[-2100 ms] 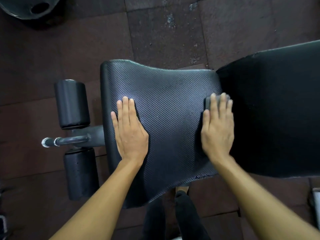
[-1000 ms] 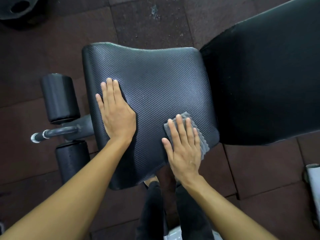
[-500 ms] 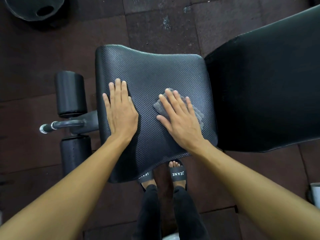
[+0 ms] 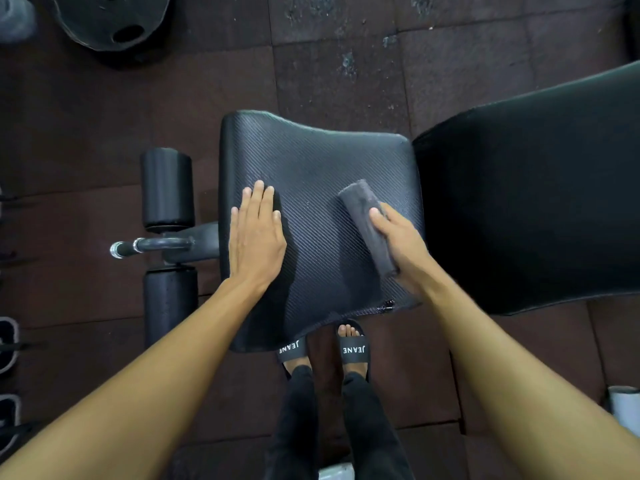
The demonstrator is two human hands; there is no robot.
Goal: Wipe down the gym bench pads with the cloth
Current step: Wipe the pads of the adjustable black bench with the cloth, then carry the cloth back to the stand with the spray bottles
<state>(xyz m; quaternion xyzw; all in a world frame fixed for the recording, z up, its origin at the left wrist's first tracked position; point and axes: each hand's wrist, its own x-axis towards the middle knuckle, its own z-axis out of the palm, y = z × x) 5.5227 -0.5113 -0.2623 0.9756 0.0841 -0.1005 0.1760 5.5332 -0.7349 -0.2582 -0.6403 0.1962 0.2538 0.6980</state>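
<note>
I'm looking into a gym. A textured black seat pad (image 4: 322, 168) sits mid-view, with a back pad (image 4: 536, 202) just right of it. Left of it are foam leg rollers (image 4: 168, 188) on a steel bar (image 4: 152, 244), and beyond it to the left lies a weight plate (image 4: 107, 19). Rubber floor tiles (image 4: 329, 64) lie beneath it.

Left hand (image 4: 256, 237) flat, palm down. Fingers straight, close together, pointing away from body. Presses on seat pad (image 4: 318, 157). Left arm bare, stretched out, comes in from bottom left.

Right hand (image 4: 398, 240) curled, grips folded cloth (image 4: 363, 216). Thumb lies on top of cloth. Other fingers tucked out of sight. Right arm bare, comes in from bottom right.

Hands apart, not touching.
</note>
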